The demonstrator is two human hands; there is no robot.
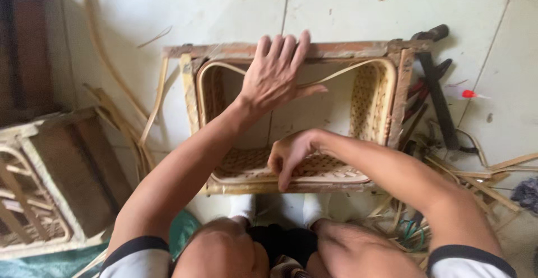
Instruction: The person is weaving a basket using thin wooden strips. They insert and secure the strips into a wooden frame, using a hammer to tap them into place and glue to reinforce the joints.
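Note:
A wooden chair-seat frame (347, 49) with a woven cane border lies on the tiled floor in front of me. My left hand (274, 73) rests flat on the far rail, fingers spread, pressing on a loose cane strip (342, 71) that arcs along the inside. My right hand (290, 156) is at the near rail, fingers pinching the woven cane edge (330, 168) there. The middle of the frame has no weave and the floor shows through.
A hammer (436, 87) and pliers (417, 90) lie right of the frame. Cane offcuts (482, 177) litter the floor at right and left. Another wooden frame (50, 177) sits at left. A small red-capped tube (468, 93) lies far right. My knees are at the bottom.

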